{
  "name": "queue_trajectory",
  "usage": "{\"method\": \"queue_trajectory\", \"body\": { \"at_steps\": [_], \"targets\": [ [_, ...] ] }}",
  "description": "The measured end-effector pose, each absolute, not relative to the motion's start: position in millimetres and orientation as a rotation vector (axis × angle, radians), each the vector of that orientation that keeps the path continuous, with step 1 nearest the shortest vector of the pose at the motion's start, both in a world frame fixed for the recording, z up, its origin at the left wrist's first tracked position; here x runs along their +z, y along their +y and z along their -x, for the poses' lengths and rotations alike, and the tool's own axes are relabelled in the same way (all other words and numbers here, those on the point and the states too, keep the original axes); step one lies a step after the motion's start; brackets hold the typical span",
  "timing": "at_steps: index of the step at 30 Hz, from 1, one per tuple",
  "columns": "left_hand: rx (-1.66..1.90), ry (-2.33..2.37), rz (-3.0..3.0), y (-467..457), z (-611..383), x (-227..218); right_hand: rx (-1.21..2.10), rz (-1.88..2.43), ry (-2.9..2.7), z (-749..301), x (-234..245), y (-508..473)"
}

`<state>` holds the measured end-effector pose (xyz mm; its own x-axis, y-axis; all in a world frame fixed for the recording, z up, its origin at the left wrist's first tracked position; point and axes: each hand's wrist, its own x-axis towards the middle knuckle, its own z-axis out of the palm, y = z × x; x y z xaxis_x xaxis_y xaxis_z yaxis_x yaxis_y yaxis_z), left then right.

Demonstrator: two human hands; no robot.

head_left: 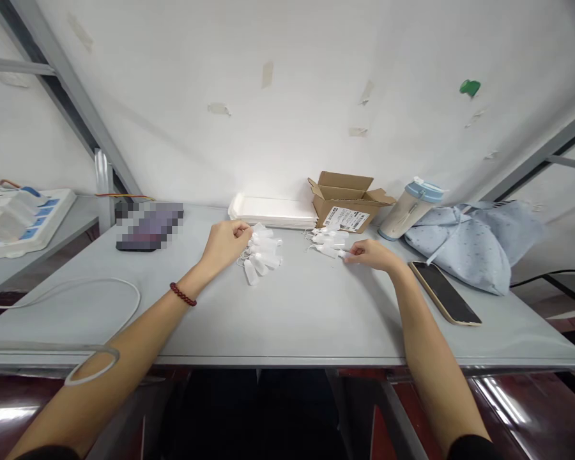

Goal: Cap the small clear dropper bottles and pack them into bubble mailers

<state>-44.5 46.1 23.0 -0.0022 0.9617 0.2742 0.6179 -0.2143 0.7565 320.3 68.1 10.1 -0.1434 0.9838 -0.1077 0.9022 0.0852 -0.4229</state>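
Note:
On the grey table lie two groups of small translucent white plastic pieces with thin loops at one end: a left pile and a right pile. My left hand, with a dark red bead bracelet on the wrist, is at the upper left edge of the left pile. Its fingers are pinched together, and what is between them is hidden. At the lower right of the other pile, my right hand pinches the end of one white plastic piece.
Behind the piles stand a stack of white flat boxes and an open cardboard box. A bottle, a blue cloth bag and a phone are on the right. At left are a blurred dark object and a white cable.

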Motion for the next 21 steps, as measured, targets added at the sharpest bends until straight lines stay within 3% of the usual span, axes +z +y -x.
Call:
{"method": "queue_trajectory", "body": {
  "at_steps": [5, 14, 21],
  "targets": [
    [1.127, 1.559, -1.832, 41.0, 38.2, 23.9, 0.888, 1.718, -1.969, -325.2, 20.3, 59.7],
    [1.040, 1.434, -1.985, 27.5, 20.8, 21.1, 0.921, 1.327, -1.587, -261.2, 6.0, 52.7],
    [1.050, 1.444, -2.064, 26.7, 18.0, 16.8, 1.095, 1.165, -1.679, -212.6, -6.4, 33.8]
  ]
}}
